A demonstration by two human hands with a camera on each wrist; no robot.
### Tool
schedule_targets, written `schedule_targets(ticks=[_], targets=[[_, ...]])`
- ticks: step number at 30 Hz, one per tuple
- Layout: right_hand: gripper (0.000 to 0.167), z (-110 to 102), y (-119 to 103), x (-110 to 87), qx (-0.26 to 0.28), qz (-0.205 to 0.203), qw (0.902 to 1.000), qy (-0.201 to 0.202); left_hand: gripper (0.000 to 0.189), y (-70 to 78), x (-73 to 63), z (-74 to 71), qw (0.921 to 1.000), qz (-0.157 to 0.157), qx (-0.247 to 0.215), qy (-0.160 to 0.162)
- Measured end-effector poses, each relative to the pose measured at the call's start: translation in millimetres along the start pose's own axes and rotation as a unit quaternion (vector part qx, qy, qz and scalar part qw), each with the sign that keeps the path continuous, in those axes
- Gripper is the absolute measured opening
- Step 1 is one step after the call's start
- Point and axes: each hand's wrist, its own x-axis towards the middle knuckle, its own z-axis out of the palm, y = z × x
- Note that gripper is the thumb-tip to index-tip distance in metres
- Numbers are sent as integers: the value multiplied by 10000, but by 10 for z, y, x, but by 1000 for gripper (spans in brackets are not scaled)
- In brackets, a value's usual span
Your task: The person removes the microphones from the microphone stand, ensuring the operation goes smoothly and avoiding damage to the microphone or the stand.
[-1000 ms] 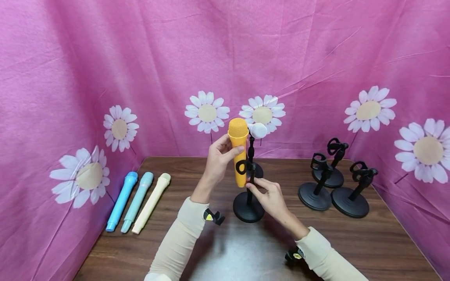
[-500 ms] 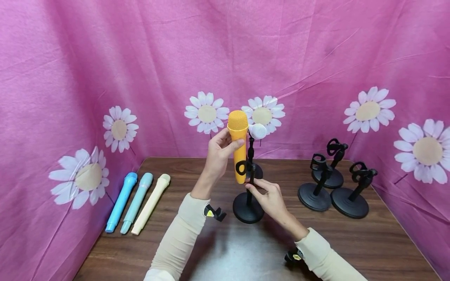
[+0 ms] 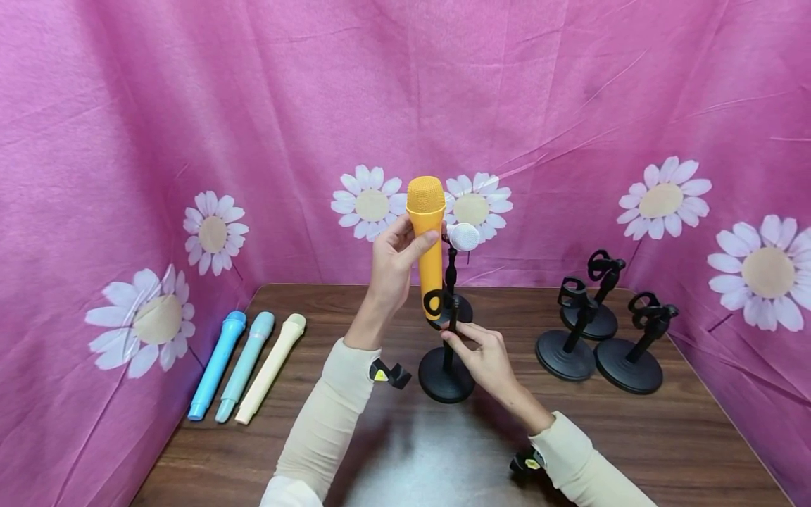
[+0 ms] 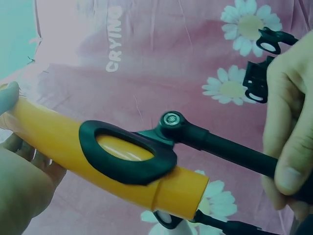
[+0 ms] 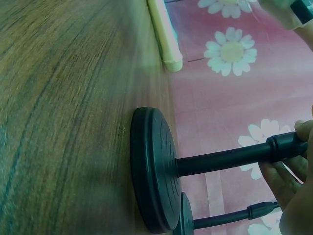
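The left sleeve (image 3: 323,422) is cut off at the head view's bottom edge. The right hand (image 3: 484,355) pinches the pole of a black stand (image 3: 446,378) on the desk (image 3: 209,458). The left hand (image 3: 391,264) grips an orange microphone (image 3: 431,267) above, some fingers hidden behind it. The stand's clip (image 4: 132,175) lies against its lower part; whether it wraps fully round is unclear. Beyond, a white microphone (image 3: 464,237) is partly covered before the pink curtain (image 3: 304,105).

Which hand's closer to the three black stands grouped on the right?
Right. The right hand pinches the pole of the center stand, just left of the three black stands. The left hand is farther left, holding the orange microphone.
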Motion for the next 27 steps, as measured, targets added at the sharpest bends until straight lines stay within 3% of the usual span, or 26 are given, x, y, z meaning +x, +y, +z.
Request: schedule_targets(ticks=[8, 15, 21, 27], targets=[[18, 9, -2, -3, 9, -1, 10000, 18, 34, 114, 93, 54, 9992, 93, -366, 119], [18, 8, 7, 8, -43, -12, 10000, 51, 26, 265, 209, 88, 9954, 528, -804, 8], [19, 9, 13, -7, -30, -28, 10000, 58, 56, 331, 229, 49, 9943, 688, -789, 194], [17, 6, 8, -6, -58, -45, 10000, 49, 54, 409, 242, -7, 9939, 736, -773, 278]])
